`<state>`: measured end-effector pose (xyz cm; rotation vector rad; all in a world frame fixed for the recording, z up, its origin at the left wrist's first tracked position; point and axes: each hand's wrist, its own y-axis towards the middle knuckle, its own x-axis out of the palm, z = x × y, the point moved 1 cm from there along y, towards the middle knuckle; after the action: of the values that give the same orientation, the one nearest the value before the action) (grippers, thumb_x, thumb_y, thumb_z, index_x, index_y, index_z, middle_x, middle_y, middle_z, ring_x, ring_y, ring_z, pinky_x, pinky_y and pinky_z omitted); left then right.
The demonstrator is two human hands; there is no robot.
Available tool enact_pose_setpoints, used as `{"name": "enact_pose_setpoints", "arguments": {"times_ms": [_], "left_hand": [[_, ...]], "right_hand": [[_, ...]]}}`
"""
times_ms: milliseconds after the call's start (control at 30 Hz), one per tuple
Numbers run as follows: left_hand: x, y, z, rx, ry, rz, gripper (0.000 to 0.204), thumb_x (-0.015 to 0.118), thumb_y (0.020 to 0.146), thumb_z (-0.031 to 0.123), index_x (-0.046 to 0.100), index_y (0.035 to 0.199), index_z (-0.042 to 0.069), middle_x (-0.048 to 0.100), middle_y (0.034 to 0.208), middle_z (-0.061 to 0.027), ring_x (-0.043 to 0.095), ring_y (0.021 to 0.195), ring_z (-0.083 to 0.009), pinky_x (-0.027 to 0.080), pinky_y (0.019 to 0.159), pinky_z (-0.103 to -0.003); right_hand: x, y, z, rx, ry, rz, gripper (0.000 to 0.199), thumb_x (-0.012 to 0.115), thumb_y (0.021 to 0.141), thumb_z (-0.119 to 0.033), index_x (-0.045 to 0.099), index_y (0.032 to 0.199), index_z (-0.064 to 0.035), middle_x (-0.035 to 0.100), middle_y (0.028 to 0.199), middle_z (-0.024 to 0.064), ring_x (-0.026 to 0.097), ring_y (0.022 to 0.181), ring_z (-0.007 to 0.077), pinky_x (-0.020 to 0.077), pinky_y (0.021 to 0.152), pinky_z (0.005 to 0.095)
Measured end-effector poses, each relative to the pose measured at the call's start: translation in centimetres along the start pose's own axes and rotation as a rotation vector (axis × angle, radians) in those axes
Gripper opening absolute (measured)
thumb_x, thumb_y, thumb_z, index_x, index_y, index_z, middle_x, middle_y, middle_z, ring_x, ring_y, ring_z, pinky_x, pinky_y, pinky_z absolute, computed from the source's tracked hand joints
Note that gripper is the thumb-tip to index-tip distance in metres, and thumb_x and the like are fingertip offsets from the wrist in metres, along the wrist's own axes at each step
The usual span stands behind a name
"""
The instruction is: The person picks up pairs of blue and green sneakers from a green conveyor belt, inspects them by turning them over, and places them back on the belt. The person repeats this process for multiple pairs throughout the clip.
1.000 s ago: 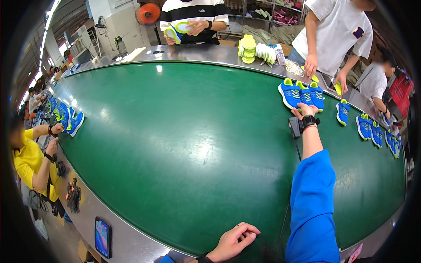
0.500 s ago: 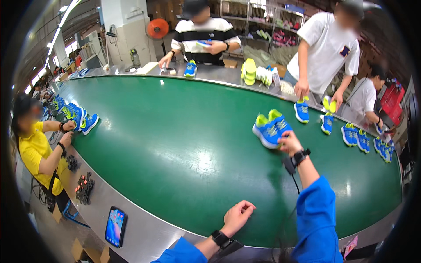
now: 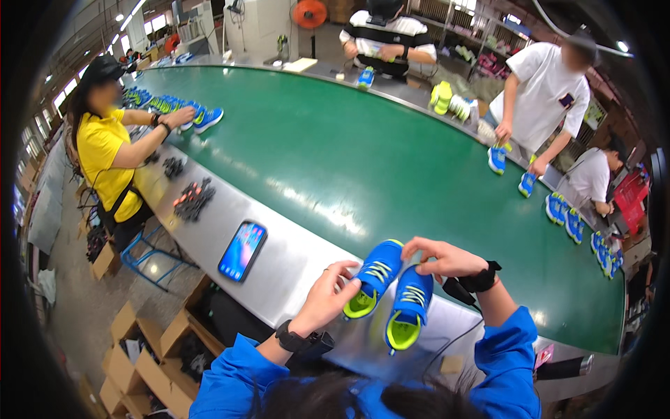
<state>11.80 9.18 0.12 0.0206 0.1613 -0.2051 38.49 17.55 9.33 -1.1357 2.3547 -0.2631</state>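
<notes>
Two blue sneakers, a left one [image 3: 377, 274] and a right one [image 3: 412, 299], sit side by side at the belt's near edge, toes away from me. Both have lime-green linings and pale laces. My left hand [image 3: 326, 297] is at the left sneaker's outer side, its thumb against the shoe near the opening. Bent over the toe end from the right, my right hand [image 3: 450, 260] has its fingers between the shoes and its thumb at the right sneaker's toe. Its fingertips are partly hidden.
A green conveyor belt [image 3: 293, 146] runs beyond the metal ledge [image 3: 286, 279], which holds a phone [image 3: 242, 251] and a pile of black and orange parts [image 3: 194, 200]. Co-workers in yellow [image 3: 112, 153], striped [image 3: 384, 35] and white [image 3: 541, 84] handle shoes. Cardboard boxes [image 3: 150, 370] stand below left.
My right hand has brought the sneakers from the far right of the belt to its near edge. My left hand has come up to the left shoe. The view has turned leftward and down.
</notes>
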Motion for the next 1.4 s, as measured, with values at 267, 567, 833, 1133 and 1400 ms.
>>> {"name": "enact_pose_setpoints", "arguments": {"times_ms": [267,567,833,1133,1400], "left_hand": [[0.7,-8.5,-6.4,-0.21,0.184,0.108,0.059,0.07,0.089,0.033,0.046,0.132,0.0,0.051,0.105,-0.0143,0.056,0.074,-0.0161,0.049,0.069,-0.03],[3.3,-6.7,-6.5,-0.185,0.088,0.141,0.07,0.06,0.082,0.014,0.03,0.141,-0.008,0.043,0.116,-0.0234,0.05,0.104,-0.0334,0.045,0.093,-0.041],[1.6,-9.0,-4.3,-0.599,-0.774,-0.112,0.045,0.047,0.092,0.003,0.043,0.137,0.004,0.063,0.117,-0.0119,0.067,0.09,-0.0227,0.057,0.072,-0.036],[1.5,-9.0,-4.9,-0.59,-0.761,-0.045,0.053,0.045,0.087,0.0,0.042,0.14,0.003,0.059,0.126,-0.0102,0.06,0.108,-0.022,0.049,0.096,-0.035],[-0.4,-9.9,-3.1,-0.292,-0.497,0.027,0.068,0.049,0.084,-0.005,0.034,0.15,0.007,0.046,0.138,-0.0087,0.051,0.119,-0.0187,0.041,0.104,-0.031]], "right_hand": [[13.4,-3.4,8.4,0.108,0.327,0.576,0.065,0.065,0.094,-0.026,0.033,0.147,-0.008,0.048,0.133,0.0166,0.06,0.105,0.0204,0.059,0.067,0.0312],[21.9,-2.2,9.6,0.151,0.1,0.864,0.047,0.06,0.094,-0.015,0.045,0.135,0.0022,0.054,0.121,0.0116,0.059,0.099,0.0185,0.0468,0.089,0.0303],[21.5,-2.6,11.1,-0.049,1.129,0.529,0.036,0.049,0.097,-0.01,0.047,0.131,0.0015,0.063,0.116,0.0101,0.064,0.098,0.0191,0.0528,0.084,0.0329],[20.8,-3.5,10.5,-0.059,1.221,0.467,0.037,0.044,0.094,-0.007,0.048,0.129,-0.0006,0.065,0.106,0.0117,0.068,0.082,0.0228,0.0569,0.074,0.0371],[19.9,-4.2,8.5,-0.225,0.446,0.913,0.055,0.06,0.088,-0.012,0.046,0.14,-0.0014,0.059,0.115,0.0076,0.057,0.104,0.0168,0.052,0.072,0.0301]]}}
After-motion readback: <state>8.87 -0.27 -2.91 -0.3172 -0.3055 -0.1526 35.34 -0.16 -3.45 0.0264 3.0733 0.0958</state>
